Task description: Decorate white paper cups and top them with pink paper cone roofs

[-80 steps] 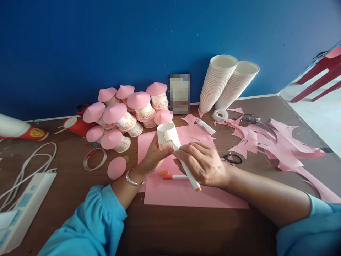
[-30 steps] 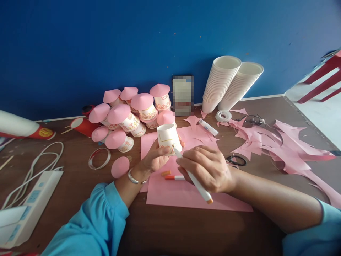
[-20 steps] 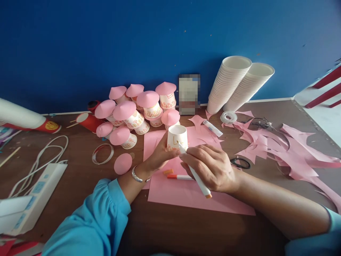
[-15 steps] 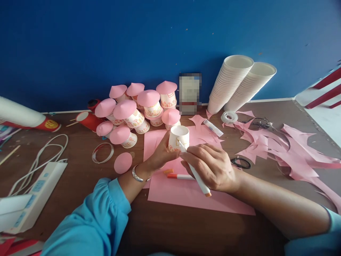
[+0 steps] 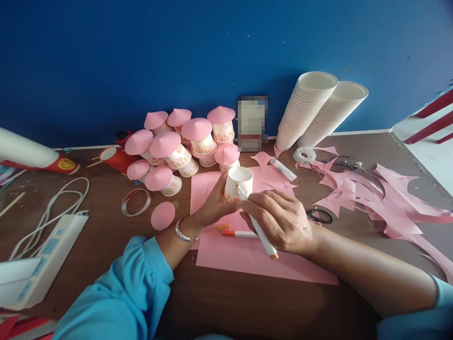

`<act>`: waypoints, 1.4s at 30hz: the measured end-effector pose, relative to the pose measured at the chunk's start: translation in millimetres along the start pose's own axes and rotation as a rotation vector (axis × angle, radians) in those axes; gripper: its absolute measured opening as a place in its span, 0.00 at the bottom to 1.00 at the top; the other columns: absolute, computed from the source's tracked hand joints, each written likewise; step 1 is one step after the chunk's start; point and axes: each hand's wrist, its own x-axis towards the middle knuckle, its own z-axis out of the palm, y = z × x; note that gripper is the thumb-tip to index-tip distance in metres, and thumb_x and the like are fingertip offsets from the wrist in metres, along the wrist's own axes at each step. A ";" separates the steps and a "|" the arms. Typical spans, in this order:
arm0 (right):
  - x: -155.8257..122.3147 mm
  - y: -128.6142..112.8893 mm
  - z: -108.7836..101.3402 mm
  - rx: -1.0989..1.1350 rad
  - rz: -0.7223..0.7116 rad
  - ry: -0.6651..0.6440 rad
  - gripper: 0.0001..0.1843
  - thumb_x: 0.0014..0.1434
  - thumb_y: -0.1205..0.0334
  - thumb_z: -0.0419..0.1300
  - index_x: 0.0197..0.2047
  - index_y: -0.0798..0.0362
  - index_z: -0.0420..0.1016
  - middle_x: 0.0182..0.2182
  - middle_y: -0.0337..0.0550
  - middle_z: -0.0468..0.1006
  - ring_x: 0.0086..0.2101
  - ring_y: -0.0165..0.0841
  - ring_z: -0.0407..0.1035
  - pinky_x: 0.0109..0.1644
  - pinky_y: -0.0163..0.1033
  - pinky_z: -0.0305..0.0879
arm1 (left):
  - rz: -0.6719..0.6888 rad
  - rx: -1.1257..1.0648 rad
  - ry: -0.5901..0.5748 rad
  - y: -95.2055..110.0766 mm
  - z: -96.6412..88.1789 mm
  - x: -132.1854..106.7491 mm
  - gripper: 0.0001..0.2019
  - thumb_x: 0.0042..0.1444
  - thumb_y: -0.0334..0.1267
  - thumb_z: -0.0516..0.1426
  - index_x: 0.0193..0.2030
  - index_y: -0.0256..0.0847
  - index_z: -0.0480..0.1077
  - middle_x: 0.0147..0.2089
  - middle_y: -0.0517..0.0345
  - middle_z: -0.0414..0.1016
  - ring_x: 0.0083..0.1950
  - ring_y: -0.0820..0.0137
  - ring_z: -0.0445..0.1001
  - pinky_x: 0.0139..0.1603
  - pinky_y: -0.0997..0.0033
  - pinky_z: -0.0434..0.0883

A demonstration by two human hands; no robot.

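Observation:
My left hand (image 5: 215,202) is closed around a white paper cup (image 5: 234,183), its open rim facing up. Orange-red drawings run along the cup's lower side, and a small yellowish-brown outline shows on its front. A white marker (image 5: 262,237) with an orange end is gripped in my right hand (image 5: 279,218), its tip at the outline on the cup. Below my hands, a second marker (image 5: 240,233) with a red-orange cap and a loose orange cap (image 5: 223,227) lie on pink paper (image 5: 230,259).
Decorated cups with pink cone roofs (image 5: 165,144) crowd the back left. Two tall stacks of paper cups (image 5: 306,104) lean against the blue wall. Pink paper scraps (image 5: 396,203) spread at right, near a tape roll (image 5: 304,155). A power strip (image 5: 53,255) lies at left.
The cup has turned and shifted slightly in my left hand. More of the small outline on its front is drawn, and the marker's tip has moved a little.

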 end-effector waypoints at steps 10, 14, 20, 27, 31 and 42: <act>1.2 -0.3 0.6 0.000 0.004 0.004 0.06 0.67 0.70 0.60 0.47 0.57 0.72 0.32 0.44 0.79 0.29 0.33 0.71 0.29 0.41 0.65 | 0.009 -0.020 0.019 4.0 3.2 -0.9 0.22 0.48 0.33 0.71 0.48 0.45 0.70 0.41 0.62 0.70 0.40 0.70 0.68 0.39 0.70 0.71; 2.4 -1.5 -0.2 -0.016 0.004 0.005 0.06 0.67 0.70 0.61 0.48 0.58 0.72 0.30 0.42 0.78 0.29 0.33 0.72 0.29 0.40 0.64 | -0.002 -0.015 0.033 4.2 3.1 -1.0 0.22 0.47 0.34 0.72 0.48 0.45 0.70 0.40 0.62 0.70 0.38 0.71 0.68 0.37 0.71 0.69; 3.1 -0.9 -0.7 -0.014 0.003 0.007 0.05 0.68 0.70 0.60 0.47 0.57 0.72 0.30 0.42 0.78 0.29 0.33 0.73 0.29 0.40 0.65 | -0.003 -0.022 0.036 5.6 4.1 -0.6 0.22 0.47 0.36 0.72 0.48 0.47 0.71 0.40 0.62 0.71 0.39 0.69 0.69 0.37 0.70 0.69; 2.5 0.0 -0.4 0.001 -0.002 0.007 0.07 0.66 0.71 0.62 0.48 0.59 0.73 0.31 0.44 0.78 0.31 0.35 0.74 0.31 0.41 0.68 | 0.022 0.005 0.021 5.1 2.6 -1.8 0.21 0.50 0.37 0.71 0.48 0.45 0.71 0.40 0.60 0.71 0.39 0.69 0.67 0.38 0.70 0.70; 2.4 0.5 -1.5 -0.007 0.003 0.014 0.07 0.67 0.70 0.60 0.49 0.57 0.73 0.32 0.44 0.79 0.31 0.34 0.73 0.32 0.40 0.68 | 0.004 -0.017 0.018 2.8 0.8 -2.4 0.22 0.49 0.39 0.72 0.48 0.47 0.71 0.40 0.61 0.70 0.41 0.68 0.69 0.37 0.71 0.69; 0.9 4.1 -1.8 -0.002 -0.004 0.029 0.11 0.66 0.71 0.60 0.52 0.60 0.73 0.32 0.45 0.77 0.31 0.35 0.72 0.33 0.41 0.69 | 0.013 -0.068 -0.009 4.0 2.5 -1.7 0.19 0.53 0.41 0.71 0.48 0.48 0.70 0.41 0.62 0.71 0.40 0.70 0.69 0.39 0.72 0.69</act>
